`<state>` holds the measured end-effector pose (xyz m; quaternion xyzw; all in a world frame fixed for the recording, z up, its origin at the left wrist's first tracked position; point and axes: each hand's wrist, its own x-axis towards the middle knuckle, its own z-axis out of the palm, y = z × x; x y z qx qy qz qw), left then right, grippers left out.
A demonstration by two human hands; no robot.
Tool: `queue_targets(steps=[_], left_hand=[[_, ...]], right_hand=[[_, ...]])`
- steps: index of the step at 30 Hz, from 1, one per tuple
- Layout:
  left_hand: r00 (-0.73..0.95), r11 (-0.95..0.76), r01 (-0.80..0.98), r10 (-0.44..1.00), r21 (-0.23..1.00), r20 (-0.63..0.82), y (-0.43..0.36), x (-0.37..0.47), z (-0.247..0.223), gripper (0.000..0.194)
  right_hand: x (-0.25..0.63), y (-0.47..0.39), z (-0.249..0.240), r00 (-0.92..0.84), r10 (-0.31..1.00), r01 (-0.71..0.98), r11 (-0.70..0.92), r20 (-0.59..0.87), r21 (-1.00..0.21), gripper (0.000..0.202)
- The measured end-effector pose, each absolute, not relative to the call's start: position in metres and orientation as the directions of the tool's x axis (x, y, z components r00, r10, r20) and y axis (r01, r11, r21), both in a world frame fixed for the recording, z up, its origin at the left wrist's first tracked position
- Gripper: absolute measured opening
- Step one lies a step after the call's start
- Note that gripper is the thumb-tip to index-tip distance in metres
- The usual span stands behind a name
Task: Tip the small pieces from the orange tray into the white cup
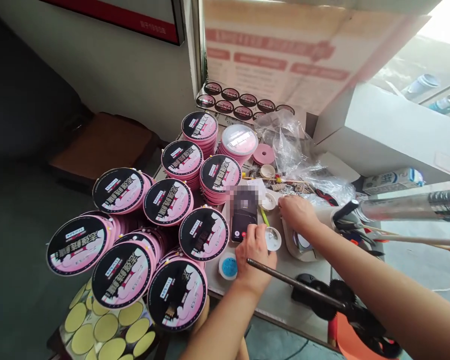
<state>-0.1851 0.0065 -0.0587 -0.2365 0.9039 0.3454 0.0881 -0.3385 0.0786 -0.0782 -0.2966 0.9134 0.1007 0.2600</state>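
Head camera looks down at my two hands over a crowded desk [285, 295]. My left hand [253, 250] rests with fingers curled at the lower edge of a dark phone [243, 216] that lies flat on the desk, its screen lit with a red button near my fingertips; I touch the phone rather than grip it. Just right of that hand sits a small white round cap [273, 238], and a blue-centred disc [228, 266] lies just below the phone. My right hand [296, 212] lies palm down, fingers loosely bent, on the desk near a white roll [303, 243]; whether it holds anything I cannot tell. Stacks of round pink-and-black printed fans [168, 201] fill the left side. Crumpled clear plastic [288, 142] lies behind my right hand.
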Motion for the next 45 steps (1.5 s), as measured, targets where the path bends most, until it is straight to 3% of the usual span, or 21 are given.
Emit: queue_targets(steps=[5,12,22,34,38,42,45], left_hand=[[-0.835,0.635,-0.55,-0.413,0.542,-0.363,0.002,-0.197,-0.056,0.047],[-0.813,0.622,-0.582,-0.461,0.523,-0.356,0.003,-0.203,-0.059,0.048],[-0.8,0.612,-0.598,-0.491,0.518,-0.343,0.003,-0.195,-0.063,0.046],[-0.794,0.601,-0.607,-0.496,0.52,-0.353,0.0,-0.196,-0.062,0.047],[-0.788,0.595,-0.614,-0.493,0.518,-0.369,0.002,-0.197,-0.062,0.049],[-0.788,0.59,-0.614,-0.491,0.524,-0.371,0.003,-0.2,-0.061,0.049],[-0.786,0.587,-0.617,-0.498,0.524,-0.366,0.002,-0.2,-0.061,0.048]], right_hand=[[-0.336,0.075,-0.066,-0.659,-0.528,-0.603,0.796,-0.536,-0.043,0.028],[-0.318,0.073,-0.032,-0.581,-0.556,-0.526,0.814,-0.594,-0.247,0.024],[-0.333,0.073,-0.062,-0.663,-0.429,-0.407,0.894,-0.614,-0.185,0.033],[-0.323,0.069,-0.081,-0.54,-0.669,-0.708,0.689,-0.511,-0.154,0.027],[-0.32,0.067,-0.065,-0.592,-0.619,-0.62,0.759,-0.516,-0.199,0.026],[-0.324,0.068,-0.039,-0.558,-0.606,-0.515,0.789,-0.567,-0.335,0.019],[-0.333,0.072,-0.035,-0.607,-0.544,-0.489,0.83,-0.579,-0.268,0.022]])
